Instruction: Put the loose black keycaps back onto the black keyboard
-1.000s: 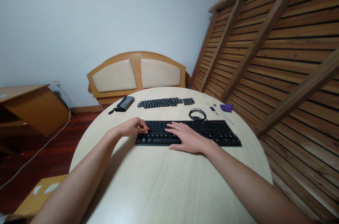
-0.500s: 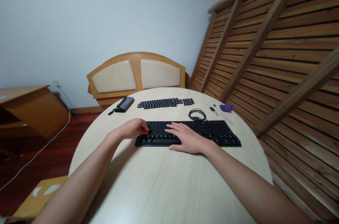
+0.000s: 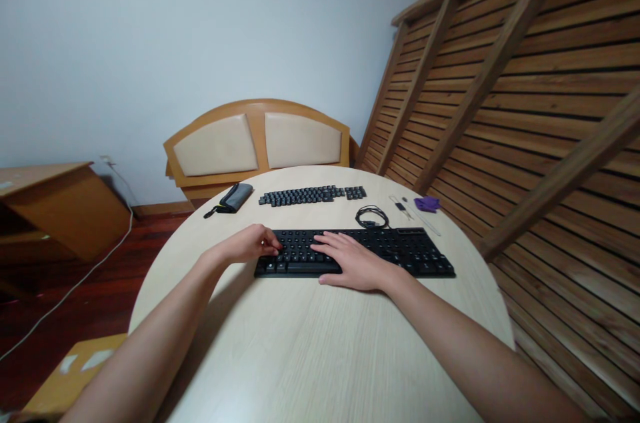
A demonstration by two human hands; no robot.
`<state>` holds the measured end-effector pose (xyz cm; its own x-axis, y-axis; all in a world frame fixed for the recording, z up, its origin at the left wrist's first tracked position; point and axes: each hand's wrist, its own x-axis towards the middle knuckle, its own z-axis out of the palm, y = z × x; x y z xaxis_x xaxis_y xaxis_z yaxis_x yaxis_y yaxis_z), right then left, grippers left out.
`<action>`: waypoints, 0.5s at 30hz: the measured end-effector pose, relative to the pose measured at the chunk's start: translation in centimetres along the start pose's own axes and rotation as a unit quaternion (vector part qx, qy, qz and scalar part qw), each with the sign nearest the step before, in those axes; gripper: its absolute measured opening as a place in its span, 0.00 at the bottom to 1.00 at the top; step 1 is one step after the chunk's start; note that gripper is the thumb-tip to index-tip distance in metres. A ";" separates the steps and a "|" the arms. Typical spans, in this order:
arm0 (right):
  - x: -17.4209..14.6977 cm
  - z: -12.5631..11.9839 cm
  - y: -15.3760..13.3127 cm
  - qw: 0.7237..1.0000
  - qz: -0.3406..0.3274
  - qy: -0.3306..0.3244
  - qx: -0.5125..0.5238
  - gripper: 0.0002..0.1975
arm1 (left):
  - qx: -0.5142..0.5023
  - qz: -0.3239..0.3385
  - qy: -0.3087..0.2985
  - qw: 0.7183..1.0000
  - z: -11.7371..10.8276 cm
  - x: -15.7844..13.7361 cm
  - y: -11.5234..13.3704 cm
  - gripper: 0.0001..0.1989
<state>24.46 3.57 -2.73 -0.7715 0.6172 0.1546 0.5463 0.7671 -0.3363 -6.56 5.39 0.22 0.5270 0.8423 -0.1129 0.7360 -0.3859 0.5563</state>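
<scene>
A black keyboard [image 3: 300, 267] lies on the round pale table [image 3: 300, 343], with many of its keycaps off in the upper rows. Over its left end my left hand [image 3: 253, 243] is closed in a pinch, fingertips at the keys; whatever is between them is too small to make out. My right hand [image 3: 353, 261] rests flat across the middle of the keyboard, fingers spread, thumb near the front edge. Behind the keyboard, loose black keycaps [image 3: 300, 195] are laid out in rows. The keyboard's coiled cable [image 3: 373, 216] sits at its back edge.
A grey pouch [image 3: 236, 198] with a strap lies at the table's back left. On the right are a purple cloth [image 3: 427, 204] and a few small thin tools [image 3: 401, 207]. A slatted wooden frame [image 3: 525, 109] leans close along the right; a headboard [image 3: 257, 143] stands behind.
My left hand's fingers have shifted very slightly over the keys at the left end. The right hand and the keyboard stay in place.
</scene>
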 end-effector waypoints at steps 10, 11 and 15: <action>0.0 -0.1 -0.1 1.000 0.002 -0.007 -0.013 0.38 | 0.044 -0.016 0.159 0.986 -1.3 1.6 -2.2 0.22; 0.0 -0.1 -0.1 1.000 0.001 -0.007 -0.014 0.38 | 0.052 -0.024 0.179 0.982 -1.3 2.4 -3.0 0.24; -0.1 -0.1 -0.2 1.000 0.001 -0.009 -0.016 0.38 | 0.093 -0.057 0.223 0.969 -1.1 5.2 -5.9 0.24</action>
<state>24.46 3.41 -2.54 -0.7760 0.6154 0.1382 0.5575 0.7717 -0.3061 -8.57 12.46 -2.76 0.2320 0.9464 0.2249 0.8645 -0.3066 0.3982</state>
